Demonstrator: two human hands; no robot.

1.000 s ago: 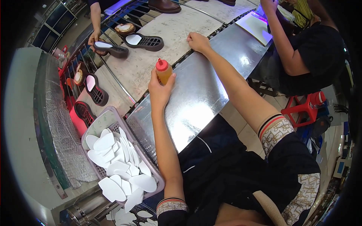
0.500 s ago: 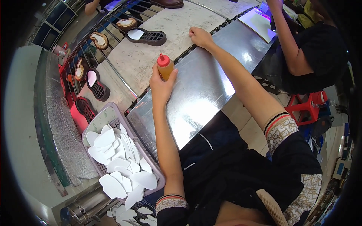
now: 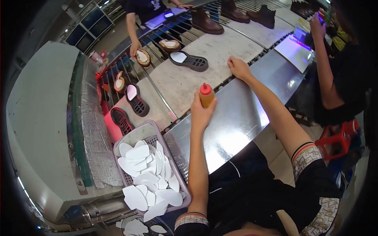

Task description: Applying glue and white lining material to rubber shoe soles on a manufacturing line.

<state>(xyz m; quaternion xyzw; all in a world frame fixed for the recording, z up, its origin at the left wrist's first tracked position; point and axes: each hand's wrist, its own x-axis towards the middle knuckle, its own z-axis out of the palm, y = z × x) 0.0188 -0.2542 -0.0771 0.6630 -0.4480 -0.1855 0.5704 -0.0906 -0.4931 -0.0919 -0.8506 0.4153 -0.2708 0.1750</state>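
The left hand (image 3: 201, 114) is closed around a small amber squeeze bottle (image 3: 206, 96) with a red cap, its grip wrapped about the lower body from the near side. The bottle stands upright, long axis vertical, cap uppermost, at the far edge of the shiny metal worktop (image 3: 232, 129), just where that edge meets the belt of stone-coloured slabs (image 3: 185, 84) beyond.

The right hand (image 3: 238, 67) lies further along the same far edge, fingers curled down onto the seam between worktop and belt. It holds nothing that can be seen; whether the fingertips pinch anything small there cannot be told.

The black shoe sole (image 3: 189, 61) with a pale insert lies on the belt beyond both hands, its long axis running roughly along the belt. It sits up and to the left of the right hand and straight beyond the bottle; the right hand is a little nearer to its heel end, with bare slab between them.

At the worktop's left end, near the left elbow, a lilac mesh basket (image 3: 136, 135) is heaped with white insole pieces (image 3: 147, 173). Further soles (image 3: 136, 100) ride the belt to the left, where another person's hand (image 3: 135, 48) rests on one.
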